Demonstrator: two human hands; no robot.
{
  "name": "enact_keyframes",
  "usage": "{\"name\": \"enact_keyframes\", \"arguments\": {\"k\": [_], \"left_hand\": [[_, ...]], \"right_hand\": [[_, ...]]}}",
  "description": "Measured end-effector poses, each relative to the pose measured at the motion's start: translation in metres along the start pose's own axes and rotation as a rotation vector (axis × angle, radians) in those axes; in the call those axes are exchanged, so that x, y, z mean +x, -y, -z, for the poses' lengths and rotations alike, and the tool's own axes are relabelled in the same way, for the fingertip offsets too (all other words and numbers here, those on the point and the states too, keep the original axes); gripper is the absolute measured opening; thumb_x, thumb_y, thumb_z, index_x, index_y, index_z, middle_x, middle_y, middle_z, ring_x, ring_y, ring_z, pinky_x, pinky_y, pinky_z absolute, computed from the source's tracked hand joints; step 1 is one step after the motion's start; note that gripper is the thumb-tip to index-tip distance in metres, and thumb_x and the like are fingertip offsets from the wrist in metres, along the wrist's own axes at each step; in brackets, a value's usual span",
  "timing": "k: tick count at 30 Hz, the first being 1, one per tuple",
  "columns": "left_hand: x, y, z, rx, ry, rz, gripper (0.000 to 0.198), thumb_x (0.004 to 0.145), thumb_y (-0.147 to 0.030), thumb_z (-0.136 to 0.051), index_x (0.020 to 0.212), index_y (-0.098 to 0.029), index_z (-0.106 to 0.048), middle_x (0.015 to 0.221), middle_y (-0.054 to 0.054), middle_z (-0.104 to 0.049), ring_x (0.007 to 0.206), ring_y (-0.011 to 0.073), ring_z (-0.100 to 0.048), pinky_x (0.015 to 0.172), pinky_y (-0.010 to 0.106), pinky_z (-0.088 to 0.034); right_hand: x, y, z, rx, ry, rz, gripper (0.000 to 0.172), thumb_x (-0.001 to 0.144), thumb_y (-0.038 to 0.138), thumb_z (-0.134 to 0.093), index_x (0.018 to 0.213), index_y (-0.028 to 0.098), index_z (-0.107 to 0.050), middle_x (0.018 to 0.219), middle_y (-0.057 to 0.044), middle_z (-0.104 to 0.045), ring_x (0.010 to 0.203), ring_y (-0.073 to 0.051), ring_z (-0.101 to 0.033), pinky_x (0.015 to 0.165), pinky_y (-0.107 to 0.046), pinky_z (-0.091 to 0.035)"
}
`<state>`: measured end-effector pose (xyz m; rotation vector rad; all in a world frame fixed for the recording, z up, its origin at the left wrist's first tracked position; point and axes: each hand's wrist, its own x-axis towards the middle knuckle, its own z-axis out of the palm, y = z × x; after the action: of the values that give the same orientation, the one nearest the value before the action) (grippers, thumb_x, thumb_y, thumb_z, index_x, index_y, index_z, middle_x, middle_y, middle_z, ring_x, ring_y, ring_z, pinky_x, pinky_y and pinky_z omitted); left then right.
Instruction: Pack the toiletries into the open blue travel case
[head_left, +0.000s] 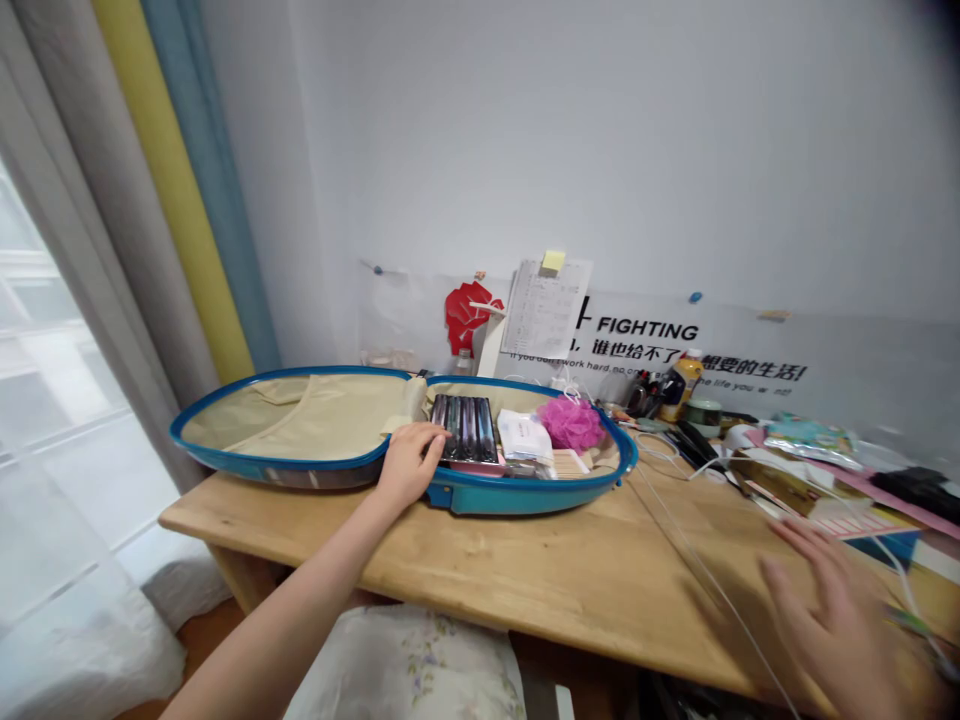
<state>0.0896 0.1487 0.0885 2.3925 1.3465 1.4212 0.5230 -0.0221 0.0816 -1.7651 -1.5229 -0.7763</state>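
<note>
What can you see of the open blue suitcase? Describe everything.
The hard-shell suitcase lies open flat on a wooden desk, its two halves side by side. Glossy blue rims edge both; the left half shows bare beige lining, the right is packed with dark boxes and a pink bath pouf. The person's left hand rests at its rim.

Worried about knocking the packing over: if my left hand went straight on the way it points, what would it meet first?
Probably the row of dark flat packages in the blue suitcase, just ahead of the left hand. Depth is unclear here, so its fingertips may already be touching them.
</note>
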Motion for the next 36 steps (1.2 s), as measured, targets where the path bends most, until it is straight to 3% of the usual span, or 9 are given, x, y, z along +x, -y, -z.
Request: {"name": "enact_keyframes", "arguments": {"k": [5, 9, 13, 16, 20, 26, 29, 33, 36], "left_hand": [[-0.018, 0.005, 0.03, 0.248, -0.012, -0.017, 0.042, 0.093, -0.042, -0.036, 0.125, -0.021, -0.053, 0.132, 0.009, -0.054, 0.128, 0.0243, -0.043, 0.108, 0.046, -0.029], [-0.055, 0.05, 0.085, 0.547, -0.09, 0.136, 0.048, 0.09, -0.048, -0.04, 0.128, -0.02, -0.05, 0.129, 0.012, -0.056, 0.126, 0.0286, -0.045, 0.109, 0.054, -0.019], [-0.081, 0.1, 0.131, 0.64, -0.013, 0.175, 0.045, 0.087, -0.056, -0.041, 0.105, -0.022, -0.063, 0.101, 0.009, -0.07, 0.1, 0.0265, -0.061, 0.104, 0.05, -0.028], [-0.088, 0.11, 0.146, 0.607, 0.04, 0.066, 0.044, 0.088, -0.059, -0.04, 0.081, -0.024, -0.066, 0.085, 0.004, -0.071, 0.082, 0.0216, -0.063, 0.095, 0.04, -0.037], [-0.097, 0.092, 0.148, 0.603, -0.015, 0.001, 0.045, 0.088, -0.059, -0.041, 0.079, -0.023, -0.066, 0.071, 0.003, -0.066, 0.071, 0.0198, -0.059, 0.076, 0.033, -0.041], [-0.117, 0.061, 0.146, 0.582, -0.044, 0.01, 0.038, 0.09, -0.053, -0.044, 0.082, -0.024, -0.068, 0.074, 0.001, -0.066, 0.072, 0.0181, -0.058, 0.073, 0.031, -0.039], [-0.119, 0.055, 0.146, 0.554, -0.037, 0.052, 0.034, 0.09, -0.051, -0.045, 0.087, -0.026, -0.068, 0.079, 0.001, -0.068, 0.075, 0.0187, -0.059, 0.076, 0.032, -0.04], [-0.119, 0.057, 0.147, 0.525, -0.038, 0.103, 0.029, 0.092, -0.045, -0.043, 0.098, -0.028, -0.067, 0.093, 0.001, -0.071, 0.089, 0.0207, -0.061, 0.091, 0.037, -0.038], [-0.122, 0.066, 0.151, 0.537, -0.078, 0.158, 0.027, 0.093, -0.04, -0.042, 0.103, -0.029, -0.065, 0.105, 0.001, -0.069, 0.103, 0.022, -0.059, 0.107, 0.047, -0.023]], "right_hand": [[0.067, 0.079, -0.056, 0.32, 0.15, 0.132, 0.041, 0.086, 0.052, -0.038, 0.114, 0.025, -0.055, 0.124, -0.011, -0.056, 0.122, -0.028, -0.048, 0.103, -0.051, -0.037], [0.092, 0.143, -0.072, 0.42, 0.319, 0.272, 0.042, 0.086, 0.052, -0.04, 0.112, 0.025, -0.058, 0.126, -0.01, -0.056, 0.123, -0.026, -0.047, 0.103, -0.049, -0.037], [0.09, 0.2, -0.072, 0.464, 0.499, 0.392, 0.042, 0.087, 0.05, -0.041, 0.116, 0.025, -0.059, 0.132, -0.01, -0.052, 0.127, -0.024, -0.044, 0.104, -0.046, -0.038], [0.081, 0.232, -0.07, 0.477, 0.584, 0.462, 0.043, 0.088, 0.05, -0.04, 0.118, 0.025, -0.058, 0.136, -0.008, -0.049, 0.131, -0.024, -0.04, 0.107, -0.046, -0.035], [0.078, 0.249, -0.072, 0.435, 0.656, 0.409, 0.048, 0.09, 0.05, -0.034, 0.121, 0.022, -0.057, 0.137, -0.01, -0.049, 0.13, -0.026, -0.04, 0.109, -0.048, -0.032], [0.108, 0.249, -0.08, 0.325, 0.889, 0.363, 0.057, 0.085, 0.051, -0.043, 0.131, 0.018, -0.05, 0.14, -0.013, -0.046, 0.131, -0.026, -0.041, 0.11, -0.041, -0.031], [0.126, 0.257, -0.091, 0.247, 1.062, 0.385, 0.066, 0.082, 0.058, -0.047, 0.135, 0.02, -0.048, 0.14, -0.01, -0.048, 0.128, -0.025, -0.045, 0.107, -0.035, -0.035], [0.146, 0.272, -0.121, 0.117, 1.058, 0.259, 0.074, 0.083, 0.064, -0.041, 0.135, 0.011, -0.046, 0.133, -0.02, -0.052, 0.12, -0.03, -0.052, 0.101, -0.041, -0.04], [0.156, 0.282, -0.146, 0.029, 1.073, 0.178, 0.065, 0.083, 0.055, -0.051, 0.131, 0.011, -0.048, 0.125, -0.019, -0.056, 0.112, -0.028, -0.057, 0.097, -0.047, -0.043]]}}
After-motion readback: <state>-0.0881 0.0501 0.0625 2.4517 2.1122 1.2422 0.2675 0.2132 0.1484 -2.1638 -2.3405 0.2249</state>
